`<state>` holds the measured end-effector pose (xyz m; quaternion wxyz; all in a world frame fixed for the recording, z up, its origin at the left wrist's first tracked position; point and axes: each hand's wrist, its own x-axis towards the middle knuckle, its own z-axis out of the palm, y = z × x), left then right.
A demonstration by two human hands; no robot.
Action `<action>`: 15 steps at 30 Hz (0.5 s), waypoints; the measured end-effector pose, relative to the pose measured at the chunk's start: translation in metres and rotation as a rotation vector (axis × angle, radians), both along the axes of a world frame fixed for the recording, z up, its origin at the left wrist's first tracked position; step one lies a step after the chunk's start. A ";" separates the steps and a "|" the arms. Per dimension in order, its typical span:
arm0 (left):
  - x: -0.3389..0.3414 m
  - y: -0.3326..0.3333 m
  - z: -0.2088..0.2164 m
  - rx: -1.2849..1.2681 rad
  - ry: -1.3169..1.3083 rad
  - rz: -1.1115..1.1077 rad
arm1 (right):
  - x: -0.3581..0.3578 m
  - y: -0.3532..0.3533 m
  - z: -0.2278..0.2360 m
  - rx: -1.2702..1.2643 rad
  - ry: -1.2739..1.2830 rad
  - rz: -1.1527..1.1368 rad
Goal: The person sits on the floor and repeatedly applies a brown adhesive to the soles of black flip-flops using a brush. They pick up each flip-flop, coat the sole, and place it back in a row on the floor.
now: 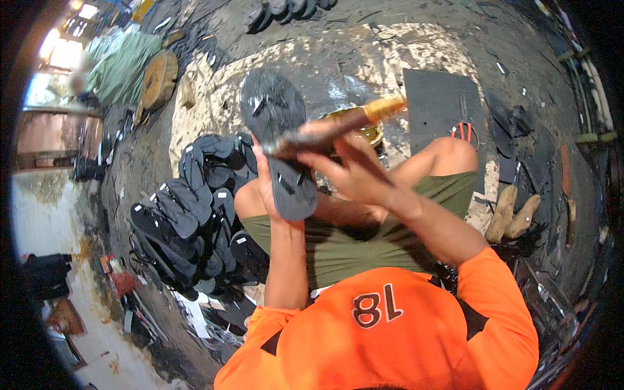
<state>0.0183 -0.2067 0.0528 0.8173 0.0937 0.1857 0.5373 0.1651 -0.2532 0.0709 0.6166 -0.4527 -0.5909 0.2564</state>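
My left hand (265, 185) holds a black sandal sole (276, 101) from below, its underside facing up. The upper part of the sole looks wet and shiny, and strap ends show against it. My right hand (354, 166) is closed around a brush (341, 127) with a dark handle and a yellowish end. The brush tip, blurred by motion, meets the middle of the sole. Partly hidden behind my right hand and the brush stands a gold-coloured tin (372, 133).
Many finished-looking black sandals (188, 201) are heaped at my left. To the right lie a black sheet (432, 107), red-handled scissors (465, 130) and wooden foot forms (504, 214). A round wood block (159, 79) sits far left. More black sandals (286, 12) are at the far edge.
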 end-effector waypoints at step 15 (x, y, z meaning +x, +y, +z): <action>0.020 0.017 -0.014 -0.008 -0.062 -0.221 | 0.012 0.032 0.003 0.118 -0.319 -0.001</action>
